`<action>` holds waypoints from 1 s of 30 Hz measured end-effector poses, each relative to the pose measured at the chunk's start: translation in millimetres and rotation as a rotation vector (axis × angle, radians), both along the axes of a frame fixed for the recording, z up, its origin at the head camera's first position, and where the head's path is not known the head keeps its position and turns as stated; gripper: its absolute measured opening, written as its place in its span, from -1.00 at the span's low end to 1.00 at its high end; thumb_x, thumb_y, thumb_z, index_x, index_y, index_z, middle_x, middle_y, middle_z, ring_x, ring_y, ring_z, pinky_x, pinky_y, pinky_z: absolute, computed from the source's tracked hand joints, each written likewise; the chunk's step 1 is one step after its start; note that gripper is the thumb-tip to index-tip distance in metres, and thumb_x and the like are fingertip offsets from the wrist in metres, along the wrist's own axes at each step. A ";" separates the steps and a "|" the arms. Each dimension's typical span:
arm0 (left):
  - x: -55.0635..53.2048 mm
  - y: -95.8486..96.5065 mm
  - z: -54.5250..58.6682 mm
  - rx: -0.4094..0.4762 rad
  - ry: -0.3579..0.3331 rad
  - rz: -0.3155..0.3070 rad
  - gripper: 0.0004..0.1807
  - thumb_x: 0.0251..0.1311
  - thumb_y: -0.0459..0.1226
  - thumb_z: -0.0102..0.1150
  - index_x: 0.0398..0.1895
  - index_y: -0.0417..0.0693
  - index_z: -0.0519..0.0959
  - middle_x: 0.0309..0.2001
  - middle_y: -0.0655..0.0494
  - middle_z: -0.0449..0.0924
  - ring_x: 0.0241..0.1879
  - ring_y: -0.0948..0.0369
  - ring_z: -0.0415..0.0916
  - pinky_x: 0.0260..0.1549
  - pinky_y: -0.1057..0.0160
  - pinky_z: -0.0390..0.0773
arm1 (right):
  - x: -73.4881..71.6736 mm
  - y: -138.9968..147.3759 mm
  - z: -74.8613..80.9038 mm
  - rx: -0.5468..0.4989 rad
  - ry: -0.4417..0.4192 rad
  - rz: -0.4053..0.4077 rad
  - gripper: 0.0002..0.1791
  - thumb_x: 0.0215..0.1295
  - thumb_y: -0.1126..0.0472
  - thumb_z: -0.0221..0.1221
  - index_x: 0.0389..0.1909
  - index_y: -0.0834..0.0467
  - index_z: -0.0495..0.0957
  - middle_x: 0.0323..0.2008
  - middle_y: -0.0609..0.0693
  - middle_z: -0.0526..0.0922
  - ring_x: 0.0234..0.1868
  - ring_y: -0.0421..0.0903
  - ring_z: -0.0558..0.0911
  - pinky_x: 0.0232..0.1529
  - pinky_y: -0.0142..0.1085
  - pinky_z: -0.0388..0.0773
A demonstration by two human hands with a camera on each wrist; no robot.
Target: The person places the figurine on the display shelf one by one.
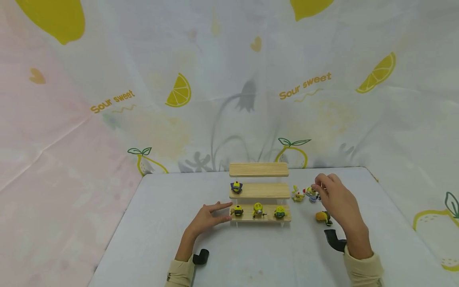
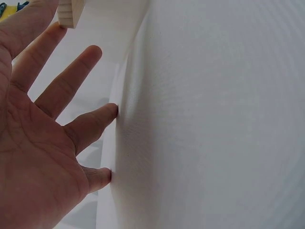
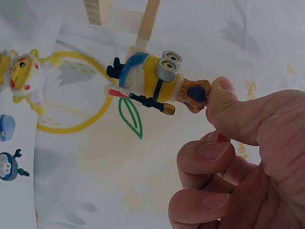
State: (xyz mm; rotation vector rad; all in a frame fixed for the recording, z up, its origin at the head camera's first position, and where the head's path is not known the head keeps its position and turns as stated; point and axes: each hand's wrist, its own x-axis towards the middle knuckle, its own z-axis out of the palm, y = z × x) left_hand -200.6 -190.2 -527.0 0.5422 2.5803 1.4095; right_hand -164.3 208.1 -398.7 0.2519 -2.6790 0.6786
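Observation:
In the head view my left hand point(image 1: 207, 218) is at the left end of the three-tier wooden stand, its fingers spread and fairly straight. In the left wrist view a fingertip of that hand point(image 2: 47, 124) touches a corner of the wooden shelf point(image 2: 70, 12). Thumb and fingers of my right hand point(image 1: 338, 203) pinch a minion figurine point(image 3: 155, 76) by its brown crown-like top. It has silver goggles and blue-and-white clothing, and is tipped on its side in the right wrist view. Three minion figurines, one of them a green-goggled figurine point(image 1: 279, 212), stand along the bottom shelf point(image 1: 247, 218).
A purple-caped figurine point(image 1: 236, 187) stands on the middle shelf point(image 1: 267, 190); the top shelf point(image 1: 259, 170) is above. Right of the stand are a white-and-yellow figurine point(image 1: 297, 194), an orange-and-black figurine point(image 1: 323, 217) and small pieces. A lemon-print cloth point(image 1: 229, 79) hangs behind.

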 end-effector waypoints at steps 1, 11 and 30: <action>0.2 0.2 -0.1 -0.001 0.000 0.001 -0.45 0.12 0.02 0.41 0.22 0.23 0.61 0.29 -0.04 0.45 0.38 -0.09 0.23 0.31 -0.40 -0.40 | -1.0 -2.3 0.6 -0.001 -0.002 0.007 -0.90 0.35 0.27 0.24 -0.26 0.13 0.48 -0.37 0.03 0.38 -0.53 -0.11 0.33 -0.62 -0.30 0.27; -0.8 0.6 0.4 0.002 0.001 -0.005 -0.45 0.13 0.02 0.40 0.22 0.19 0.61 0.29 -0.08 0.44 0.38 -0.13 0.22 0.29 -0.42 -0.39 | -13.8 -25.1 5.1 -0.005 0.027 0.088 -0.88 0.36 0.24 0.24 -0.29 0.10 0.46 -0.36 -0.01 0.39 -0.51 -0.12 0.36 -0.60 -0.29 0.30; -0.3 -0.3 1.3 0.011 -0.010 -0.005 -0.44 0.11 0.03 0.41 0.22 0.22 0.61 0.30 -0.07 0.43 0.39 -0.11 0.21 0.31 -0.39 -0.41 | -37.9 -71.6 6.8 0.037 0.019 0.238 -0.92 0.40 0.20 0.19 -0.30 0.06 0.49 -0.43 -0.06 0.32 -0.62 -0.18 0.25 -0.65 -0.33 0.23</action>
